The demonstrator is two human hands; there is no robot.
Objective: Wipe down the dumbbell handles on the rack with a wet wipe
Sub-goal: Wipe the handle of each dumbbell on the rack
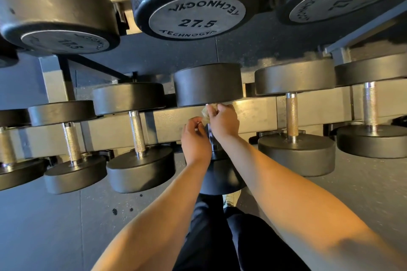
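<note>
Head view, with the wet wipe (206,114) pinched in the right hand (224,122) atop the middle dumbbell handle (212,137), left hand (195,137) curled alongside, hold impossible to tell; risks bunching the wipe and skipping the handle's lower stretch.

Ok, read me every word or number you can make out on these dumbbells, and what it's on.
"27.5": end cap of the middle upper dumbbell.
"TECHNOGYM": same cap, twice, along its top and bottom edges.
Left upper dumbbell: a number, maybe "17.5", and brand lettering, both too blurred to be sure.
Right upper dumbbell: "TECHNO", rest cut off; its number is too skewed to read.
Lower-row dumbbells: no text shows.
</note>
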